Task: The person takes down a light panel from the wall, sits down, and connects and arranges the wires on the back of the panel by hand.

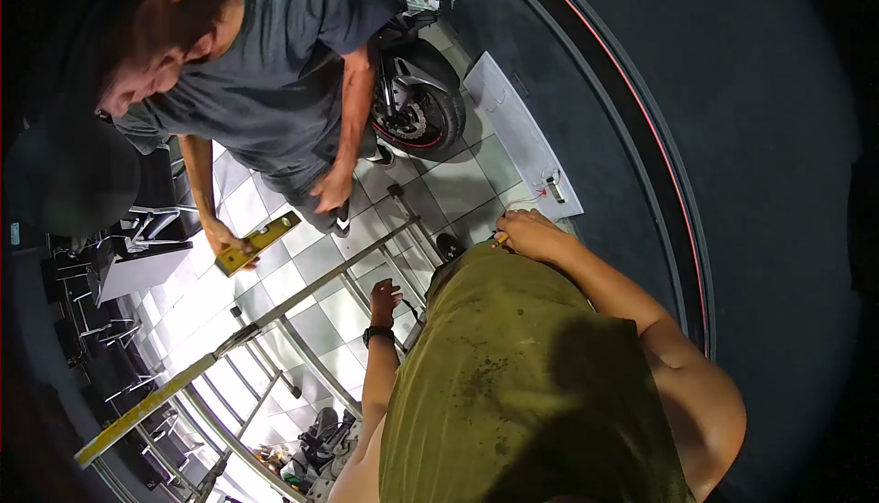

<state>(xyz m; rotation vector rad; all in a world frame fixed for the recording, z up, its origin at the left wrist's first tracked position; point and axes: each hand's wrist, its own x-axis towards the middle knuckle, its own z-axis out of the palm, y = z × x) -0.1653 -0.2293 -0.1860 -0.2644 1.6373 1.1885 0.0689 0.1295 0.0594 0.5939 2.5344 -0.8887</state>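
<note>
My right hand (526, 233) is closed in front of my olive shirt, with a short yellow pencil (500, 239) poking out between the fingers. Just beyond it lies a long white panel (517, 128) with a small fitting (555, 189) and thin red and white wires near its close end. My left hand (385, 297), with a dark watch (377, 332) on the wrist, is held out beside the metal ladder (302, 294). Its fingers are apart and nothing shows in them. Across from me a co-worker's hand (229, 242) holds a yellow spirit level (258, 242).
The co-worker (275, 64) stands beyond the ladder, bending forward. A motorcycle wheel (426, 105) is behind them on the tiled floor (449, 183). Dark chairs (92, 320) line the left side. A dark wall with a red-edged strip (632, 128) curves along the right. Tools (311, 453) lie low down.
</note>
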